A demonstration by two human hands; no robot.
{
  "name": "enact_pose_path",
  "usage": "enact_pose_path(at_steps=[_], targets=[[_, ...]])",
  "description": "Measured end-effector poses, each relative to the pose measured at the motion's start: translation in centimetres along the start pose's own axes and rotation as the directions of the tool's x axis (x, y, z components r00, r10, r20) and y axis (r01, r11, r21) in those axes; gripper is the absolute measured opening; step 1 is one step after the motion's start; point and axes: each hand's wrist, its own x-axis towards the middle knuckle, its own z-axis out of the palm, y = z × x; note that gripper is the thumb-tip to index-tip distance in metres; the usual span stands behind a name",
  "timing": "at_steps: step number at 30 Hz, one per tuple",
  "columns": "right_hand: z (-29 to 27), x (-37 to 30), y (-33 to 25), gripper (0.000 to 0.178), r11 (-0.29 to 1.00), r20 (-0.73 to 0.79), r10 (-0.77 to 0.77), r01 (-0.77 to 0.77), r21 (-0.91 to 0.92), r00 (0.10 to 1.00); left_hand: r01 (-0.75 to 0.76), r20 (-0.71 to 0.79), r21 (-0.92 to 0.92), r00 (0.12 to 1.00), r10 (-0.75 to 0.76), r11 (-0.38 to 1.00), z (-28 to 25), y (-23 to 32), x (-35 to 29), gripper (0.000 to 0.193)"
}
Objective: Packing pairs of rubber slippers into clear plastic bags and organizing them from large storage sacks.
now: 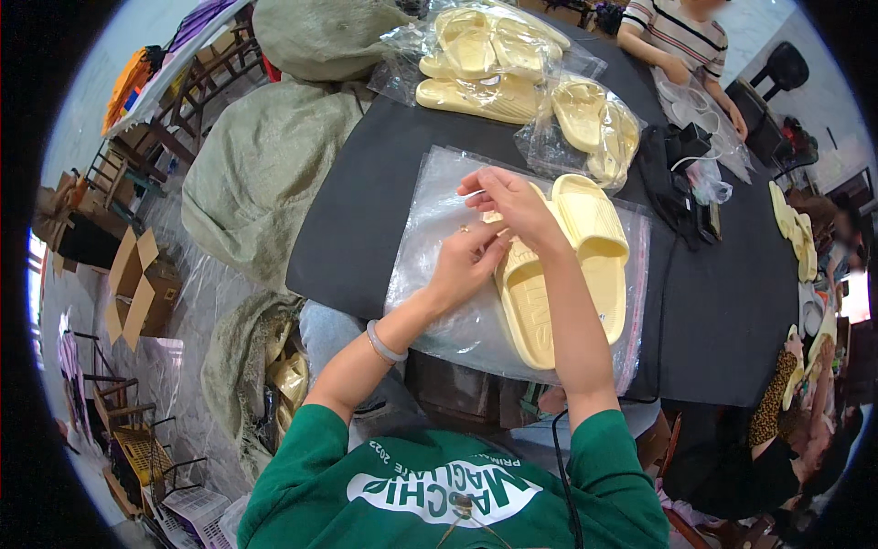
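Observation:
A pair of pale yellow slide slippers (604,279) lies side by side on a stack of clear plastic bags (422,265) in front of me. My right hand (519,209) is above the far end of the left slipper, its fingers stretched loosely leftward. Just nearer and to the left is my left hand (465,266), with fingers bent and thumb drawn in beside that slipper's edge. Whatever the left fingers may pinch is hidden. A ring and a pale bracelet are on my left hand and wrist.
Bagged yellow slippers (480,96) are piled at the table's far side, with another bagged pair (596,128) nearer. Black items with a cable (677,169) lie to the right. Large green-grey sacks (274,174) stand left of the black table (352,229). Across it, another person (681,41) handles clear plastic.

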Motion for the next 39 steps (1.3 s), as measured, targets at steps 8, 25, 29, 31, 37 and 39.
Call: enact_pose_path(at_steps=[8,25,29,31,37,39], targets=[[0.5,0.4,0.4,0.031,0.995,0.017,0.01,-0.009,-0.098,1.0,-0.03,-0.001,0.048,1.0,0.03,0.998,0.6,0.0,0.1,0.025],[-1.4,-13.0,-2.9,0.019,0.778,-0.515,-0.548,0.177,-0.602,0.659,-0.086,0.134,0.403,0.99,0.034,0.911,0.3,-0.2,0.0,0.062],[-2.8,-17.3,1.4,0.029,0.774,-0.669,-0.458,-0.109,-0.624,0.586,-0.096,0.122,0.394,0.991,0.052,0.914,0.3,-0.2,0.1,0.061],[-3.7,-18.0,4.2,0.035,0.653,-0.576,-0.452,-0.187,-0.734,0.681,-0.135,0.138,0.413,0.987,0.085,0.901,0.4,-0.3,0.2,0.061],[-2.4,-15.0,3.1,0.052,0.616,-0.377,-0.336,-0.102,-0.781,0.863,-0.157,0.153,0.451,0.983,0.097,0.879,0.2,-0.6,-0.1,0.061],[-3.8,-13.0,3.1,0.049,0.619,-0.409,-0.253,-0.178,-0.765,0.877,-0.159,0.156,0.442,0.983,0.099,0.883,0.3,-0.4,-0.1,0.06]])
